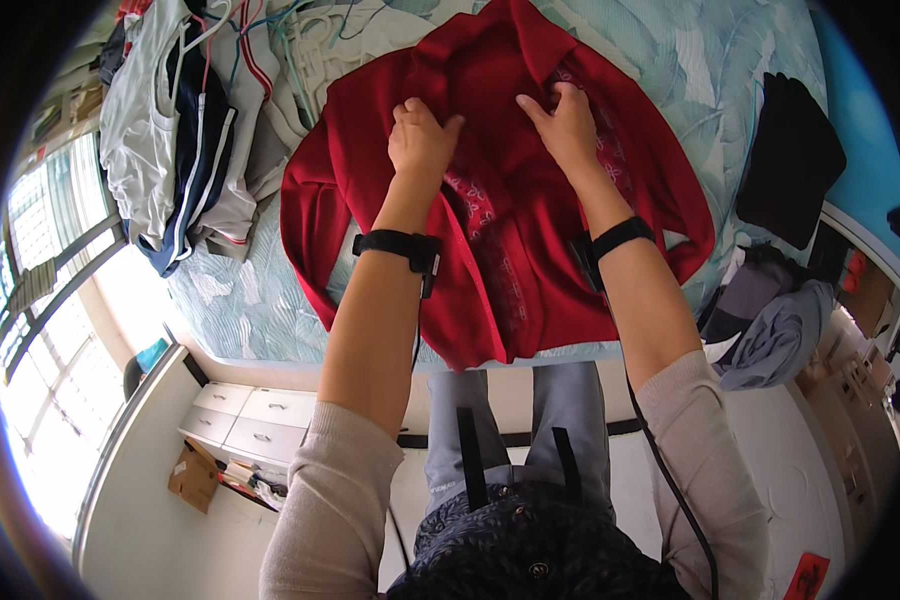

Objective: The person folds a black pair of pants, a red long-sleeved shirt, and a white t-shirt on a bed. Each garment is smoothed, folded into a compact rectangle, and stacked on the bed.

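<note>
A red long-sleeved cardigan (390, 247) lies spread on the bed before me, its collar away from me. A patterned trim (487, 217) runs down its front, and the hem reaches the near edge of the mattress. On the left front panel rests my left hand (422, 139), thumb apart from bent fingers, with no cloth visible between them. My right hand (568, 127) touches the other front panel just below the collar. Its thumb stands off from the fingers, whose tips curl at the trim's edge; whether they pinch the cloth is hidden.
Clothes on hangers (210, 142) lie at the bed's left, beside bare white hangers (319, 56). To the right are folded black clothing (791, 161) and a grey-blue garment heap (784, 330) at the edge. The patterned bedspread (720, 82) shows around the cardigan. White drawers (247, 420) stand lower left.
</note>
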A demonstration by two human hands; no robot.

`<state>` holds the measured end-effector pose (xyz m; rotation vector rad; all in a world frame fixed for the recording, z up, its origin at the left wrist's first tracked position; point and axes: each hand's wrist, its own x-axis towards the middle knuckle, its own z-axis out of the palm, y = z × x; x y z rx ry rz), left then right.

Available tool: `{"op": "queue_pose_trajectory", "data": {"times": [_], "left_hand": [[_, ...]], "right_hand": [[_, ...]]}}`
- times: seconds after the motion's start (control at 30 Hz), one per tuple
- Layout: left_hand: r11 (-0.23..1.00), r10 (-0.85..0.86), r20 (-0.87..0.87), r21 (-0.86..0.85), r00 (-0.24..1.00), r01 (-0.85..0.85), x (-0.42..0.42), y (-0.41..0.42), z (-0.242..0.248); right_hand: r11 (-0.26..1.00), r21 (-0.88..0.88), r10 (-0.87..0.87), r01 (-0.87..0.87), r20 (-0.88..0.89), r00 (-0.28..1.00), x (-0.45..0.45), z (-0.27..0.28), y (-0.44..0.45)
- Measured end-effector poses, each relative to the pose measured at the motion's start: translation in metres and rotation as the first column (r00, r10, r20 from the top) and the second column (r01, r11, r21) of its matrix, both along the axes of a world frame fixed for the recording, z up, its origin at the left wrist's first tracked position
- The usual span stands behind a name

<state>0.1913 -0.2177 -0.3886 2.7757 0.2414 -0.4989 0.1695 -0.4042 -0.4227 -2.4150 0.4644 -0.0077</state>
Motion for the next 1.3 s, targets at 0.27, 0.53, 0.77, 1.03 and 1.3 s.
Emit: {"op": "queue_pose_trajectory", "data": {"times": [0.27, 0.53, 0.77, 1.03, 1.3], "left_hand": [[0.969, -0.24, -0.025, 0.047, 0.97, 0.241, 0.024, 0.015, -0.013], [0.709, 0.137, 0.163, -0.705, 0.977, 0.019, 0.038, 0.0, -0.025], [0.832, -0.076, 0.387, -0.483, 0.919, 0.272, -0.043, -0.02, -0.02], [0.895, -0.204, 0.491, -0.258, 0.847, 0.365, -0.028, -0.03, -0.026], [0.827, -0.195, 0.542, -0.357, 0.818, 0.434, 0.029, -0.017, -0.041]], "right_hand": [[0.968, 0.222, 0.097, -0.114, 0.087, 0.991, 0.019, 0.002, -0.016], [0.839, 0.537, 0.08, -0.081, 0.024, 0.996, 0.024, -0.002, -0.001], [0.678, 0.717, -0.106, 0.16, -0.12, 0.987, -0.009, -0.019, -0.012], [0.933, 0.32, 0.127, -0.164, 0.134, 0.983, 0.006, -0.02, -0.003], [0.89, 0.12, 0.408, -0.44, 0.224, 0.885, 0.049, -0.028, -0.009]]}}
